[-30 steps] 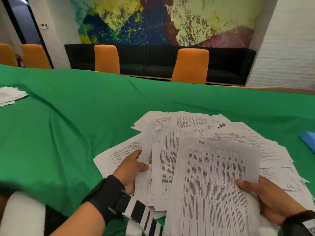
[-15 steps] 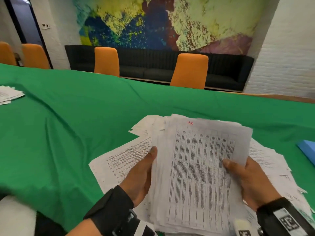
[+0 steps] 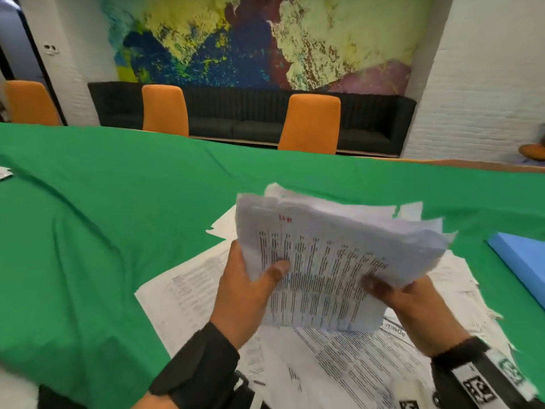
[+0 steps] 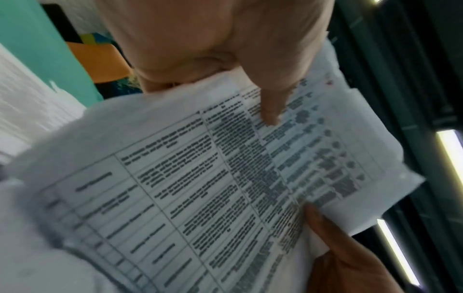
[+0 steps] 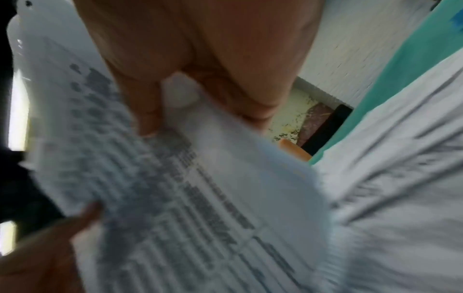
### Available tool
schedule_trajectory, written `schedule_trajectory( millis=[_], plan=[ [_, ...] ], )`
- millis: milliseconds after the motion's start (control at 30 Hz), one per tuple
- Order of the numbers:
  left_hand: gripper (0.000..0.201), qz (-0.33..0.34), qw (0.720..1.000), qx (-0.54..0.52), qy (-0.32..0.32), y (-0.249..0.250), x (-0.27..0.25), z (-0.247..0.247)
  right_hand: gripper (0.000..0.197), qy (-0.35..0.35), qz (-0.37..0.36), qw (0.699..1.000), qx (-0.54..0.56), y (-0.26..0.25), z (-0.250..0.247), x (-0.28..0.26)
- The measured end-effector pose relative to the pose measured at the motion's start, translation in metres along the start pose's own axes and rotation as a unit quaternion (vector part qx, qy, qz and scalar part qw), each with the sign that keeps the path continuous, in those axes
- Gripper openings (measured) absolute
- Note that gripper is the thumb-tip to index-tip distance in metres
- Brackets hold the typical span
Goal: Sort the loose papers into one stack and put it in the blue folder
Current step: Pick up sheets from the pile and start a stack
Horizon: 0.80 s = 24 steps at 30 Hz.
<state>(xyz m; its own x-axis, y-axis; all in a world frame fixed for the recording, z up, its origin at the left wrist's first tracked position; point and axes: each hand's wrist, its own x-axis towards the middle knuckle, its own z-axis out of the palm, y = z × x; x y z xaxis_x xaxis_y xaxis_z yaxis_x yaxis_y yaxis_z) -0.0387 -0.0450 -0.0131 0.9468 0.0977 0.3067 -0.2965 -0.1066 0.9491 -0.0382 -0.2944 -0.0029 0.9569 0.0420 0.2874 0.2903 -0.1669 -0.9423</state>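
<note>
The counter [image 3: 88, 231], draped in green cloth, fills the head view. Across its near part, from about 5 to 7 o'clock, loose papers [image 3: 188, 293] still lie spread flat and overlapping. The blue folder [image 3: 522, 258] lies shut on the cloth at 3 o'clock, well apart from the hands.

Raised above the spread, near the centre, is the gathered stack [image 3: 324, 261], its top sheet a printed table with a red mark near the far edge. Its far and right edges are ragged, with sheets poking out unevenly. The left hand [image 3: 244, 293] grips its left edge, thumb curled over the top sheet and the other fingers hidden underneath. The right hand [image 3: 413, 302] grips the near right corner the same way, thumb on top.

The stack looks light but limp and slippery: thin sheets that sag, fan out and slide against one another. A hold on two opposite edges, thumbs above and fingers below, suits it best; tapping the edges on the counter would probably square it before it goes toward the folder.
</note>
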Motion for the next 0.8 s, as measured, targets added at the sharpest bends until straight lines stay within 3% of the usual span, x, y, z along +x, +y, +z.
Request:
schedule_trajectory(
  millis=[133,200,233,267,333,367,400,433,533,600,700,800],
  plan=[
    [0.051,-0.009,0.996,0.075,-0.037,0.010,0.019,0.009,0.031,0.077,-0.058,0.995,-0.038,-0.026,-0.035,0.021],
    [0.047,-0.046,0.975,0.195,-0.094,0.012,0.024,-0.004,0.019,0.145,-0.045,0.988,-0.031,-0.031,-0.074,0.034],
    [0.042,-0.074,0.954,0.261,-0.127,0.008,0.022,-0.013,0.006,0.160,-0.021,0.987,-0.019,-0.031,-0.095,0.035],
    [0.038,-0.104,0.930,0.315,-0.159,0.003,0.017,-0.021,0.016,0.164,0.014,0.986,-0.014,-0.029,-0.113,0.033],
    [0.039,-0.168,0.887,0.373,-0.216,-0.010,0.003,-0.031,0.055,0.155,0.121,0.979,-0.055,-0.010,-0.145,0.025],
    [0.042,-0.189,0.869,0.390,-0.236,-0.017,-0.003,-0.030,0.049,0.138,0.161,0.975,-0.060,-0.001,-0.152,0.020],
    [0.046,-0.206,0.860,0.398,-0.246,-0.025,-0.009,-0.027,0.027,0.121,0.194,0.972,-0.060,0.010,-0.155,0.013],
    [0.051,-0.217,0.860,0.391,-0.245,-0.032,-0.012,-0.022,0.013,0.105,0.223,0.967,-0.066,0.020,-0.156,0.005],
    [0.066,-0.234,0.887,0.337,-0.213,-0.046,-0.016,-0.005,0.033,0.051,0.316,0.944,-0.078,0.052,-0.152,-0.016],
    [0.076,-0.236,0.907,0.294,-0.191,-0.049,-0.016,0.004,0.030,0.021,0.357,0.932,-0.063,0.066,-0.148,-0.023],
    [0.090,-0.208,0.925,0.273,-0.162,-0.049,-0.020,0.013,0.026,0.021,0.370,0.928,-0.045,0.077,-0.146,-0.023],
    [0.079,-0.171,0.912,0.356,-0.113,-0.044,-0.017,0.010,0.025,0.024,0.353,0.935,-0.036,0.075,-0.155,-0.018]
  ],
)
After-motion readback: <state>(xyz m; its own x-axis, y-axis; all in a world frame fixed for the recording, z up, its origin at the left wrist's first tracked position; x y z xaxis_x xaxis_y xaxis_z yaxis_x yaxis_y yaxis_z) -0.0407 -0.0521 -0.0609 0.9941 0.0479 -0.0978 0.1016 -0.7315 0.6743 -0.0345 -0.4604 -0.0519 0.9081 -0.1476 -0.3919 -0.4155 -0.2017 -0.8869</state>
